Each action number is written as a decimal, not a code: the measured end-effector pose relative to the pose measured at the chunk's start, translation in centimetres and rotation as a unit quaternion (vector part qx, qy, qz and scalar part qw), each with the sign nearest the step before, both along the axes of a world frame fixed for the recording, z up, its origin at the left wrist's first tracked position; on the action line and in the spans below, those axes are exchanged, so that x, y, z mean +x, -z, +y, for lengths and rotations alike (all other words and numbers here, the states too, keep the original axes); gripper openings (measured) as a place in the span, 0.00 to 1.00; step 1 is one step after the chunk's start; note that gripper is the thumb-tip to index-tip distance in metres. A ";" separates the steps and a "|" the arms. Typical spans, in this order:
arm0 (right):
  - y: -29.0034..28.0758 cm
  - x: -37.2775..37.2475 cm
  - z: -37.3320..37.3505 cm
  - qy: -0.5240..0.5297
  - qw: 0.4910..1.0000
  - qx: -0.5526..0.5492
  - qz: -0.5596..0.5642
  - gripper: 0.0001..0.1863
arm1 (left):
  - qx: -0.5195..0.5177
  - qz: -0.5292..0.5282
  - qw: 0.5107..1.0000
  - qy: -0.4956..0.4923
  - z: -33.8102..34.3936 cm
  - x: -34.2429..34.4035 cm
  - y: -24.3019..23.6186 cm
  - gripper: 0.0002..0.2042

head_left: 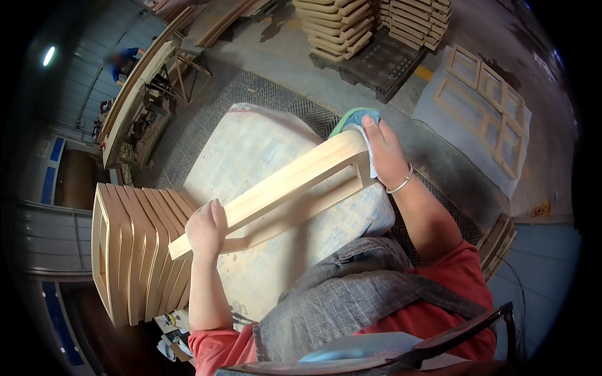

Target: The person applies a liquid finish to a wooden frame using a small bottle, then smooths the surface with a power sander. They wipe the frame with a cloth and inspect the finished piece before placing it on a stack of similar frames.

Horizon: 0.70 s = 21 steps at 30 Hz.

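A pale wooden frame (295, 174) with rounded corners is held on edge and tilted above a padded work surface (251, 141) covered in printed sheeting. My left hand (207, 229) wraps round its near left end. At the far right end, my right hand (385, 150) presses a folded green and blue cloth (352, 118) against the rounded corner. A pale layer shows under that palm; what it is I cannot tell. A bracelet (399, 180) circles my right wrist.
Similar wooden frames (141, 244) stand stacked at the left. More are piled on a dark pallet (376, 66) at the back. Several frames (483, 94) lie on a pale sheet at the right. Another person (122, 64) is by a long timber-laden bench (141, 94) at back left.
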State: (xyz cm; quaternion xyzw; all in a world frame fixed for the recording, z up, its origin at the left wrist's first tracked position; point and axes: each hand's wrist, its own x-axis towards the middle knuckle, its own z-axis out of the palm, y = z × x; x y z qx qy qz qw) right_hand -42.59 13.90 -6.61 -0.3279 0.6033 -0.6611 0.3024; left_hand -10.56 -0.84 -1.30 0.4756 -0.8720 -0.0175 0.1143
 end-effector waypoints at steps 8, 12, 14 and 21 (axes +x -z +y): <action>-2.5 15.2 -5.6 -0.018 0.788 -0.062 0.612 0.09 | -0.027 0.002 0.999 0.027 0.6 -1.0 0.3 0.15; -1.5 15.9 -5.7 -0.010 0.745 -0.140 0.652 0.14 | 0.006 0.035 0.998 0.050 1.0 0.6 0.4 0.16; -1.3 12.5 -4.2 -0.023 0.770 -0.069 0.634 0.11 | 0.008 0.029 0.998 0.050 1.4 0.6 0.3 0.16; -0.2 0.2 2.3 0.097 0.907 0.049 0.407 0.16 | 0.009 0.028 0.999 0.046 2.0 0.0 -0.2 0.17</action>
